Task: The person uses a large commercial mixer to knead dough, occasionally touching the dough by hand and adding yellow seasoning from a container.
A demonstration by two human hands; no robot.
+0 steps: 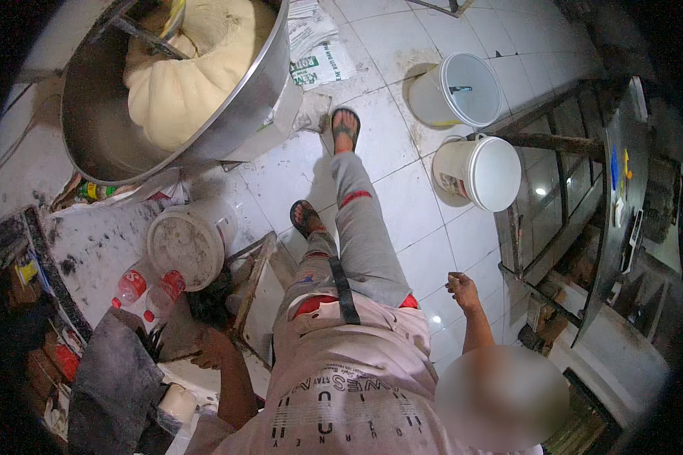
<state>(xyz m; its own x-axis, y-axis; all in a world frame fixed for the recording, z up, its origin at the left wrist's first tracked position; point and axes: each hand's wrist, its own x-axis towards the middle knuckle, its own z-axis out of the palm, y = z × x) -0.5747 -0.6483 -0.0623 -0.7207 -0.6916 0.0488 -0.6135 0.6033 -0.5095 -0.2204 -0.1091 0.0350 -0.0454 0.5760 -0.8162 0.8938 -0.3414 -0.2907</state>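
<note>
lying ahead of the person and off to the left, the pale dough fills part of the steel mixing bowl, well apart from the left hand and the right hand. the left looks nearer to it; the right is farther off, out over the tiled floor. between the left hand and the bowl is a white bucket with a stained lid, two red-labelled plastic bottles close beside it. the frame cuts off the top of the dough, so its whole long axis cannot be told; the part in view stretches lengthwise away from the person. the hands are wide apart from each other. the right one has its fingers curled, but whether it pinches something small i cannot tell; the left is too dim to tell. the dough is cream-coloured, smooth and thick, creased into broad lobes and bunched around a metal bar.
</note>
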